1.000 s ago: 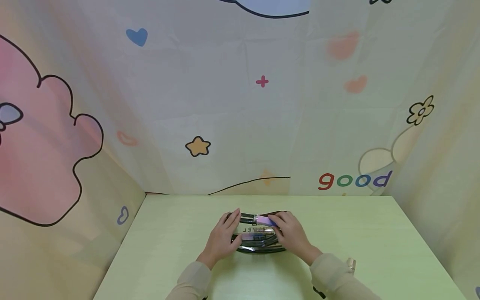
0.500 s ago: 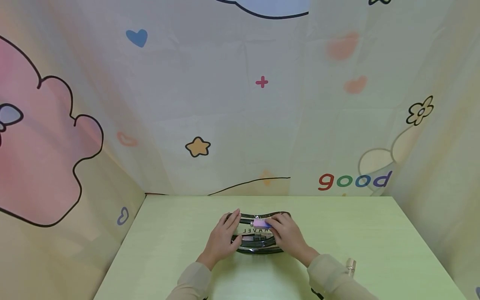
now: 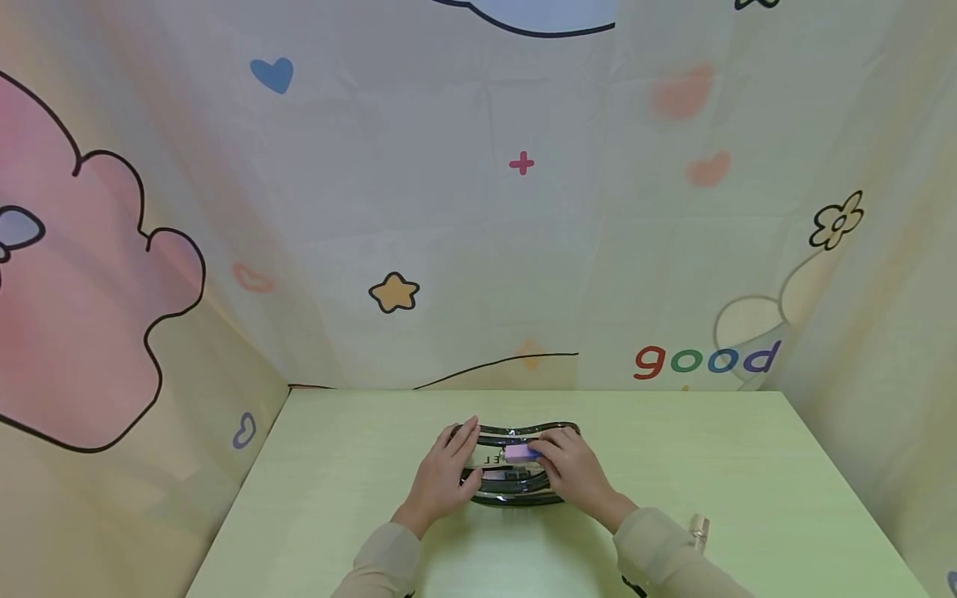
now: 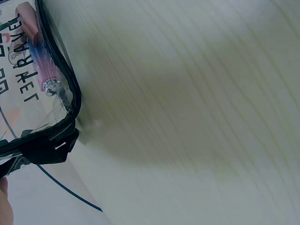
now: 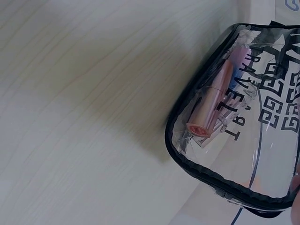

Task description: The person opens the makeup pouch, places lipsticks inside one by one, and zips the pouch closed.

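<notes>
A clear pouch with black edging (image 3: 516,500) and dark lettering lies between both hands, its mouth facing up. My left hand (image 3: 441,477) holds its left end, fingers at the far rim and thumb at the near one. Between the fingertips of my right hand (image 3: 579,473) is a pink-and-purple item (image 3: 517,453), within the pouch's opening. Through the clear wall in the right wrist view, a rose-gold tube (image 5: 211,101) lies beside a pink-and-blue one (image 5: 240,61). The left wrist view shows a pink-and-blue item (image 4: 40,56) with a silvery end inside.
A small bottle with a gold-coloured cap (image 3: 699,527) is on the pale table (image 3: 344,448), beside the right sleeve. A printed curtain (image 3: 449,208) hangs behind the table and along its sides.
My right hand has brought the pink-and-purple item slightly left and nearer, from the far rim down into the pouch's opening. My left hand has stayed at the pouch's left end.
</notes>
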`<state>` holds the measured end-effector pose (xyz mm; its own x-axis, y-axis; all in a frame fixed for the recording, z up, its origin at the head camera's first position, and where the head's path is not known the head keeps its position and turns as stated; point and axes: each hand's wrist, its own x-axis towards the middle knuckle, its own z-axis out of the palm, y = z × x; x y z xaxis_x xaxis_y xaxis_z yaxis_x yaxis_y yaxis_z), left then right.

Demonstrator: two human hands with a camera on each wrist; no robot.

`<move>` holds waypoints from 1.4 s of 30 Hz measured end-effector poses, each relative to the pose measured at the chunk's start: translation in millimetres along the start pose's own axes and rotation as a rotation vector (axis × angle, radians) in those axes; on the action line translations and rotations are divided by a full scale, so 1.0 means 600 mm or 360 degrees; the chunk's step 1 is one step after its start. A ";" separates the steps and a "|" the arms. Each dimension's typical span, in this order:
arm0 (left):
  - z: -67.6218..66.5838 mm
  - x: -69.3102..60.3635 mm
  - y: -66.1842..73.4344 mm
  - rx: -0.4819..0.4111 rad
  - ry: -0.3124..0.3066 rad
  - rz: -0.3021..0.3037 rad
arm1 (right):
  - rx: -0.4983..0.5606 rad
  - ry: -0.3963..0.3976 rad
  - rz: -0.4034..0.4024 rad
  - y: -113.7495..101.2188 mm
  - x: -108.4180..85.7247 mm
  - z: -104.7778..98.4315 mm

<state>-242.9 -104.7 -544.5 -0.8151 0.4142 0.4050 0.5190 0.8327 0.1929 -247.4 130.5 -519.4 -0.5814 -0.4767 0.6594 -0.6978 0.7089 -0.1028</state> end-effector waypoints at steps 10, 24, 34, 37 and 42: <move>0.002 -0.001 0.000 0.0016 0.0068 0.0040 | 0.0025 0.0033 -0.0046 0.002 -0.001 0.003; 0.001 0.000 0.001 -0.0007 0.0103 0.0054 | 0.0031 0.0041 -0.0053 0.003 -0.003 0.007; 0.002 0.001 0.000 0.0005 0.0120 0.0060 | 0.0049 0.0142 -0.0127 0.005 -0.001 0.008; 0.001 0.000 0.000 0.0023 0.0117 0.0063 | 0.0048 0.0114 -0.0124 0.005 -0.002 0.007; 0.000 0.000 0.001 0.0015 0.0091 0.0053 | 0.0045 0.0025 -0.0059 0.004 -0.004 0.006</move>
<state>-242.8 -104.3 -544.3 -0.7813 0.4203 0.4614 0.5430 0.8223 0.1703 -249.5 131.4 -523.7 -0.5486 -0.4940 0.6745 -0.7304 0.6757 -0.0991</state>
